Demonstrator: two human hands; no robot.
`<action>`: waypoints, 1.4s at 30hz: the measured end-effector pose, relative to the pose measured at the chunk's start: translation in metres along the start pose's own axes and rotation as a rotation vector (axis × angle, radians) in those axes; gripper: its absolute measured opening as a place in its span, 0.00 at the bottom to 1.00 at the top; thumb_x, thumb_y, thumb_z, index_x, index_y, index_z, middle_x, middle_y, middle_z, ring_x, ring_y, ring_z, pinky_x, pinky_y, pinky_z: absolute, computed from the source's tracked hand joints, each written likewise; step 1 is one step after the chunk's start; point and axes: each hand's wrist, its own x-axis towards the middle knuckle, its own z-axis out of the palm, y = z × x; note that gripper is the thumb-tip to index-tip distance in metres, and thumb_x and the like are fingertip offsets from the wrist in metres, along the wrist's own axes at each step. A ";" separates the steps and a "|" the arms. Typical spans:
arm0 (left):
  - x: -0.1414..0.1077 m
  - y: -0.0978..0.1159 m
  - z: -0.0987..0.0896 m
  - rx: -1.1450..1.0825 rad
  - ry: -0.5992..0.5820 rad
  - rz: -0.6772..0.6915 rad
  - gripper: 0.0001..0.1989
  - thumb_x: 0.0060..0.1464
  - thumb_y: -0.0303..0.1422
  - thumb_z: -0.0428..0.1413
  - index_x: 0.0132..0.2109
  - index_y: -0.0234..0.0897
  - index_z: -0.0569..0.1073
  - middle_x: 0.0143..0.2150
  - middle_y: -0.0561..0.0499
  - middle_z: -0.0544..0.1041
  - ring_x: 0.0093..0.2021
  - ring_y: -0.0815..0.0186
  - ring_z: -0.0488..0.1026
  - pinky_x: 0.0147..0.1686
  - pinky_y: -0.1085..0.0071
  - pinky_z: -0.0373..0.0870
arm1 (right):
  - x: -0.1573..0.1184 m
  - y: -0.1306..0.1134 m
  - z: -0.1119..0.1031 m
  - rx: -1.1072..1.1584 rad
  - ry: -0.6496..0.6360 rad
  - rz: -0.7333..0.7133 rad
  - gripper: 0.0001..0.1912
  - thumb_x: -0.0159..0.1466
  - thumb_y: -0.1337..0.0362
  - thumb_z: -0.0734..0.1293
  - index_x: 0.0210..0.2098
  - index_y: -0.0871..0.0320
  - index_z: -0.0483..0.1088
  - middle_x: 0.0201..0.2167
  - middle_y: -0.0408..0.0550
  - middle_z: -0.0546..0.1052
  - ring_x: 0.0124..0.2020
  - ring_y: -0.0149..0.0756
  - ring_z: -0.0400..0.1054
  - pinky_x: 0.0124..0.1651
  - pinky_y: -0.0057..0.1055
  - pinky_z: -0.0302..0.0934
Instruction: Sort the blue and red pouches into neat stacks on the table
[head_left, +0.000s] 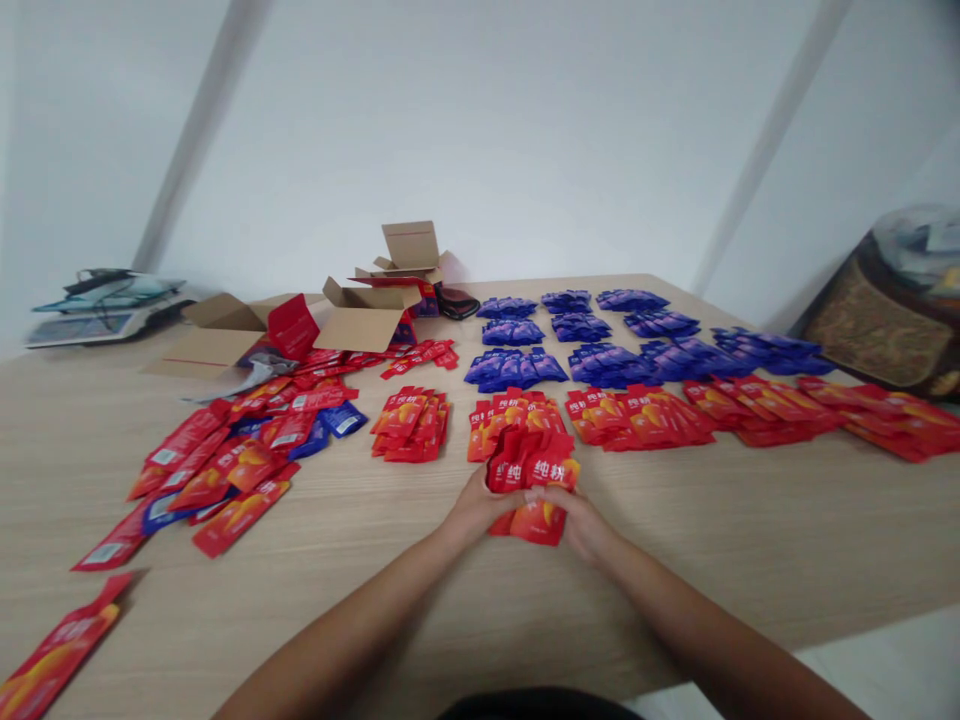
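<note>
Both hands hold one bunch of red sachets (541,515) with white lettering and an orange fruit picture, upright above the table's front. My left hand (474,503) grips the bunch from its left side, thumb across the front. From the right side my right hand (583,522) clasps it, its thumb meeting the left one. The fingers behind the sachets are hidden. Just beyond lies a pile of red sachets (480,425), partly covered by the held bunch. Left of that sits another red pile (409,425), and to the right a further one (637,418).
Blue sachet piles (517,368) stand in rows behind the red ones. A loose heap of red and blue sachets (225,470) spreads at left, near open cardboard boxes (364,325). A scale (105,325) is far left; a patterned bag (877,320) is at right.
</note>
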 end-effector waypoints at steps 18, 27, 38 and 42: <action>-0.011 0.034 0.020 -0.287 0.122 -0.108 0.23 0.43 0.27 0.65 0.49 0.33 0.73 0.47 0.42 0.79 0.43 0.54 0.78 0.45 0.63 0.74 | -0.016 -0.014 0.009 0.124 0.006 0.102 0.18 0.51 0.66 0.74 0.42 0.61 0.74 0.41 0.50 0.80 0.39 0.40 0.75 0.46 0.33 0.68; -0.007 0.042 0.019 -0.310 0.305 -0.173 0.12 0.51 0.29 0.56 0.44 0.34 0.73 0.42 0.45 0.80 0.40 0.58 0.79 0.40 0.65 0.76 | -0.016 -0.018 0.007 0.230 0.035 0.135 0.14 0.50 0.68 0.73 0.37 0.61 0.74 0.37 0.51 0.80 0.36 0.40 0.76 0.45 0.35 0.69; -0.008 0.039 0.025 -0.305 0.329 -0.062 0.14 0.50 0.32 0.54 0.45 0.35 0.72 0.41 0.47 0.80 0.44 0.56 0.77 0.42 0.62 0.75 | -0.020 -0.025 0.010 0.219 -0.004 0.064 0.20 0.47 0.70 0.73 0.40 0.58 0.73 0.38 0.48 0.80 0.38 0.42 0.75 0.44 0.37 0.69; -0.008 0.033 0.024 -0.313 0.375 -0.025 0.13 0.50 0.33 0.54 0.43 0.36 0.72 0.42 0.48 0.80 0.45 0.56 0.77 0.44 0.61 0.74 | -0.022 -0.025 0.010 0.199 -0.002 0.022 0.22 0.46 0.71 0.74 0.42 0.57 0.73 0.38 0.48 0.80 0.37 0.42 0.75 0.43 0.37 0.70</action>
